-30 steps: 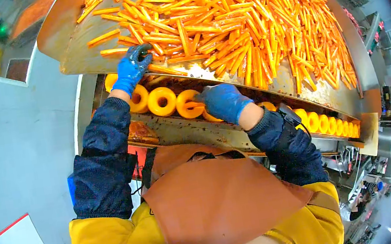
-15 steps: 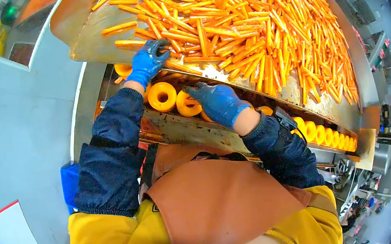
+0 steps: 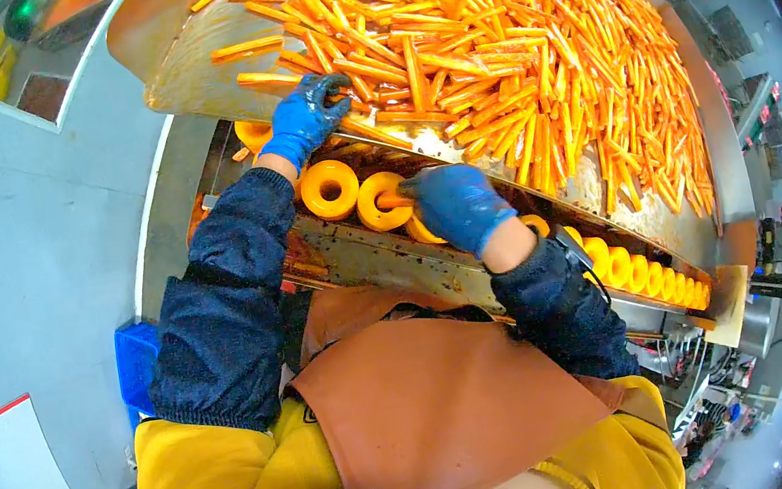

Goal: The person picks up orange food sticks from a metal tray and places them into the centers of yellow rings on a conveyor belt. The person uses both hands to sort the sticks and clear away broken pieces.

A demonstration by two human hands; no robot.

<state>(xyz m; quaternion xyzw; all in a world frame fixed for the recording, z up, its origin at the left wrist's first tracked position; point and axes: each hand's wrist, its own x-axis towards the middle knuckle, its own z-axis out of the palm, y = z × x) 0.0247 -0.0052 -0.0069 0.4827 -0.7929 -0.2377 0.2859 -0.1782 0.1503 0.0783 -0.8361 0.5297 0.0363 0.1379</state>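
Your right hand is closed around a carrot stick, whose tip sits in an orange ring below the metal tray. Your left hand curls over loose sticks at the tray's near edge.

Slot between tray of carrot sticks and steel rail, full of orange rings; open floor left.
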